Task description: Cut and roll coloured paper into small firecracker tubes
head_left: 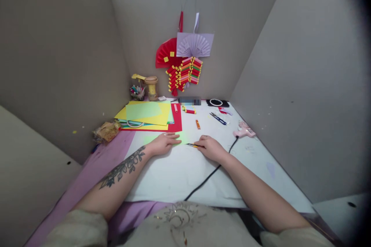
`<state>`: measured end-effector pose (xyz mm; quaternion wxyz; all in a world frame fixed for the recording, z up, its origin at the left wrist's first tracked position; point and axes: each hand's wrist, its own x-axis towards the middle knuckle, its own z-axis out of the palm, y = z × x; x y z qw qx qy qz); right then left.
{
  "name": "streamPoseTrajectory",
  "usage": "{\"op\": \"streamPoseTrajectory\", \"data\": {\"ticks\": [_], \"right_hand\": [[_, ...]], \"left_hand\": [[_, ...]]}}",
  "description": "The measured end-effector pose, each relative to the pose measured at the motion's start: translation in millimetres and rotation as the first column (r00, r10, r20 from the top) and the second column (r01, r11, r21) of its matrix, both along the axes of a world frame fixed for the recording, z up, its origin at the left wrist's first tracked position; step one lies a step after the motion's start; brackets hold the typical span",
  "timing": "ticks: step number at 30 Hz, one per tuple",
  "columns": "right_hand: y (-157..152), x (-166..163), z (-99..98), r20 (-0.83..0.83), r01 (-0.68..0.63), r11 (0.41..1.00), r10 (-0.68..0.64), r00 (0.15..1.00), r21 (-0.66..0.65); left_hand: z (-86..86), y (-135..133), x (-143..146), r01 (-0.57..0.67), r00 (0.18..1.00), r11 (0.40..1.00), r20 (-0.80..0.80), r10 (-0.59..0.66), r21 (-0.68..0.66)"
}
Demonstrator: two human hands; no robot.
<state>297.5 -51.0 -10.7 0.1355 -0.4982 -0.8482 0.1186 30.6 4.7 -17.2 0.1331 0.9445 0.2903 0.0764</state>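
Observation:
A light green sheet of paper [183, 137] lies on the white tabletop in front of me. My left hand [164, 143] rests flat on it, fingers stretched out and pointing right. My right hand [211, 148] is closed around a slim tool with a yellow-orange handle and a dark pointed tip [192, 145]. The tip points left and reaches the sheet's right edge; its exact kind is too small to make out. Just beyond the hands is a small orange paper roll [198, 124]. A red roll with yellow ends [190, 112] lies farther back.
Stacked coloured paper [145, 114] lies at the back left. Dark-handled snips [218, 118], a pink glue gun [245, 130] and its black cord [204, 182] are to the right; the cord passes under my right arm. Grey partitions [269, 58] enclose the table. Paper decorations [194, 45] hang behind.

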Motion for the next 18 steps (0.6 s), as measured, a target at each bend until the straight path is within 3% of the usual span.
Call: {"op": "streamPoseTrajectory", "data": {"ticks": [18], "right_hand": [[-2.5, -8.0, -2.1, -0.04, -0.038, 0.999, 0.039, 0.998, 0.015]], "left_hand": [[6.1, -2.5, 1.0, -0.003, 1.0, 1.0, -0.001, 0.003, -0.023]]}}
